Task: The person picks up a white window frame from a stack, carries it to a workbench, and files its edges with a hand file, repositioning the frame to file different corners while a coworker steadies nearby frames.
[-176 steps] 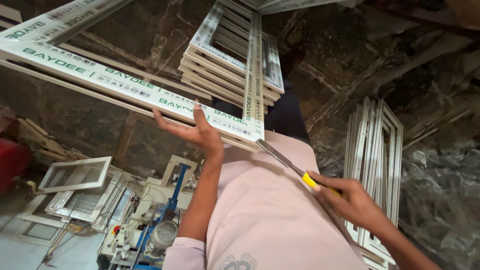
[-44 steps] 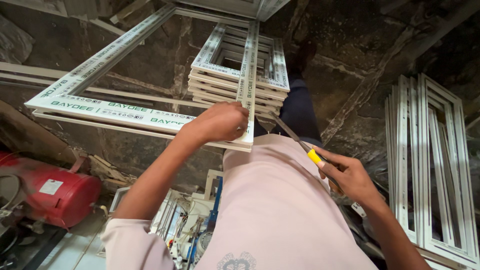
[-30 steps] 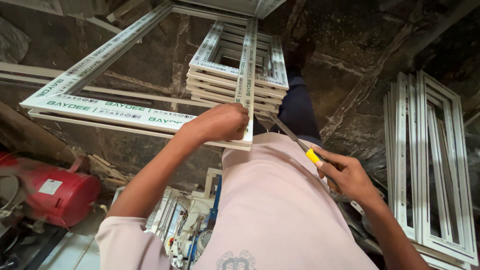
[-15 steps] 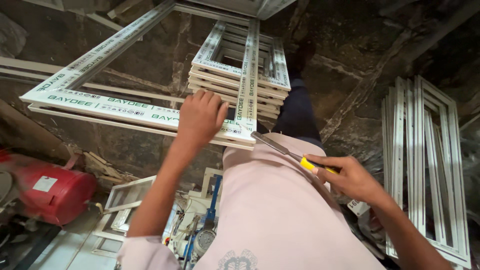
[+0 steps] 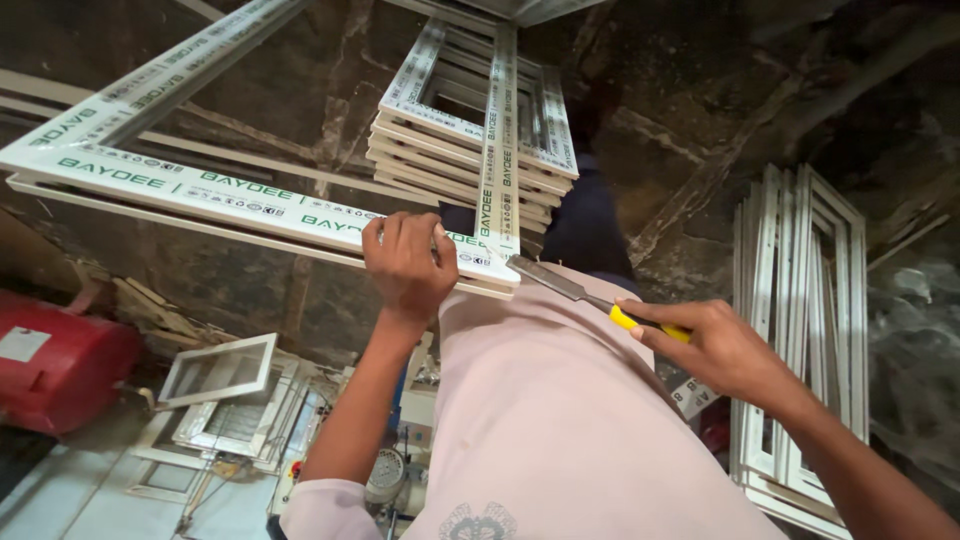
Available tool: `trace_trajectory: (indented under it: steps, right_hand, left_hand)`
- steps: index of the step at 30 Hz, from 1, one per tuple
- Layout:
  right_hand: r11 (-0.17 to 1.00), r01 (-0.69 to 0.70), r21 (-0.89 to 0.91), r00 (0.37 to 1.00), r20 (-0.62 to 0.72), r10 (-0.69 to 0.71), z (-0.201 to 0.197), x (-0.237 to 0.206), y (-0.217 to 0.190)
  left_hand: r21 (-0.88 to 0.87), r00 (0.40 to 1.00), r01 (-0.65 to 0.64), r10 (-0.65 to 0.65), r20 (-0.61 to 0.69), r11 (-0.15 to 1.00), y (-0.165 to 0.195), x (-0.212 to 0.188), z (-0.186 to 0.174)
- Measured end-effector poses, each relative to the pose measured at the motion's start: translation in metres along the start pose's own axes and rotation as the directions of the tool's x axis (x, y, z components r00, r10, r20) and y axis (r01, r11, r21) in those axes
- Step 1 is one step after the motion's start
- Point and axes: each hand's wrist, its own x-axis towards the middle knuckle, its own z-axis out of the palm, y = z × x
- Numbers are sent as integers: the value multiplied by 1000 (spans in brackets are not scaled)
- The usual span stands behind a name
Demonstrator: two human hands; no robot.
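Near the frame's corner: the large white plastic window frame with green printed protective film (image 5: pixel 250 205) lies flat across the work area, its nearest corner just in front of the person's pale pink shirt (image 5: pixel 560 420).
Left hand: the left hand (image 5: pixel 408 262) rests palm down on the frame's near rail, fingers curled over its far edge and clamping it.
Right hand: the right hand (image 5: pixel 720 345) is clenched round the yellow handle of a flat steel chisel (image 5: pixel 570 287), forefinger laid along the top.
Chisel blade: its tip touches the outer face of the corner joint, slanted toward it from the person's right.
Step in hand: judged from the pose, the corner seam is being scraped or trimmed while the other hand steadies the rail.
Next move calls for: a shallow, controlled push along the seam with the blade kept flat, and firm downward pressure on the rail so the frame does not slide.
Beyond: a stack of smaller white frames (image 5: pixel 470 110) lies under the far rail.
Right side: more white frames (image 5: pixel 800 330) stand on edge.
Lower left: a red cylindrical tank (image 5: pixel 60 365) lies beside a small white framed panel (image 5: pixel 220 368).
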Motion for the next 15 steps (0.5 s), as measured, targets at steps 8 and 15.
trace_trajectory:
  steps: [8,15]
  right_hand:
    - [998,13,-61,999,-30,-15,5,1,-1]
    - [988,81,-129,995,-48,-88,9,1,-5]
  left_hand:
    - [-5,1000,-3,3,-4,1000,-3,-2,0]
    - [-7,1000,-5,5,-19,1000,-1,0,-1]
